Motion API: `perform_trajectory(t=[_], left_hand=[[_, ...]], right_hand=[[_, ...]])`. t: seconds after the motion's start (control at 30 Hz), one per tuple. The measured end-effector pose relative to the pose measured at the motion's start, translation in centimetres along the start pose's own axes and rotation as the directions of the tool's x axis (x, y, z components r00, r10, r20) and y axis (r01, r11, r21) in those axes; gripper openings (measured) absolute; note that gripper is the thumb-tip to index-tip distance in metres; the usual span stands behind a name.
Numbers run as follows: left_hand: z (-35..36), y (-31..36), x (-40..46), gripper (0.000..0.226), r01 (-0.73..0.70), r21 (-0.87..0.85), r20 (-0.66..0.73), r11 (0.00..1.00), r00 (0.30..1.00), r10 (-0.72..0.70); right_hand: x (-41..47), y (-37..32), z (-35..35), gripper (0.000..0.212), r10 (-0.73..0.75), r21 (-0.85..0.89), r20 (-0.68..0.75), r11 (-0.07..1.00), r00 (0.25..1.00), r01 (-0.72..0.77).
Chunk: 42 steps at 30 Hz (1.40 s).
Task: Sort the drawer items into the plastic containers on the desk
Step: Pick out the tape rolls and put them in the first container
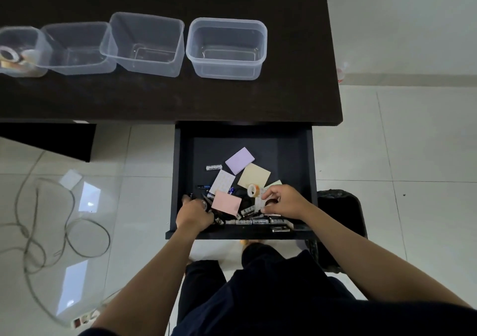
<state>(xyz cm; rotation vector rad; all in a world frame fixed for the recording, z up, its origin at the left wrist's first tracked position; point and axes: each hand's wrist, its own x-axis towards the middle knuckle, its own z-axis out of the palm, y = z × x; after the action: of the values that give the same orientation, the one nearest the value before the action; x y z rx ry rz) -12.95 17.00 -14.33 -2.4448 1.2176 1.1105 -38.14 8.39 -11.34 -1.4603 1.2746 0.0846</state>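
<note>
Inside the drawer, left hand fingers gripping dark items, right hand fingers pinching a dark ring.

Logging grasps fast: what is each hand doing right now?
Left hand: fingers curled round dark items in the drawer; what they are cannot be told.
Right hand: pinching a small roll of tape.

Both forearms reach forward and down, left hand with fingers curled under, right hand pinching.
</note>
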Motion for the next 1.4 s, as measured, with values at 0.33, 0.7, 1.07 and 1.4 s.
perform_trajectory(t=[0.33,0.7,1.07,1.4], left_hand=[[0.2,0.0,0.1,0.029,-0.018,0.001,-0.009,1.000,1.000,0.018],[0.1,0.0,-0.3,0.025,-0.031,0.022,-0.004,0.999,0.999,0.032],[0.0,-0.6,0.0,0.019,-0.049,-0.220,-0.067,0.974,0.997,0.035],[-0.3,-0.6,0.5,0.026,-0.082,-0.218,0.008,0.972,0.996,0.086]], right_hand=[[0.9,0.6,0.4,0.016,-0.076,-0.117,-0.239,0.992,0.968,0.049],[2.1,-0.2,2.0,0.020,-0.138,-0.210,-0.270,0.974,0.953,0.082],[3.4,-0.1,2.9,0.034,-0.088,-0.551,-0.067,0.833,0.994,0.037],[2.6,0.6,2.7,0.011,-0.089,-0.441,-0.165,0.897,0.982,0.008]])
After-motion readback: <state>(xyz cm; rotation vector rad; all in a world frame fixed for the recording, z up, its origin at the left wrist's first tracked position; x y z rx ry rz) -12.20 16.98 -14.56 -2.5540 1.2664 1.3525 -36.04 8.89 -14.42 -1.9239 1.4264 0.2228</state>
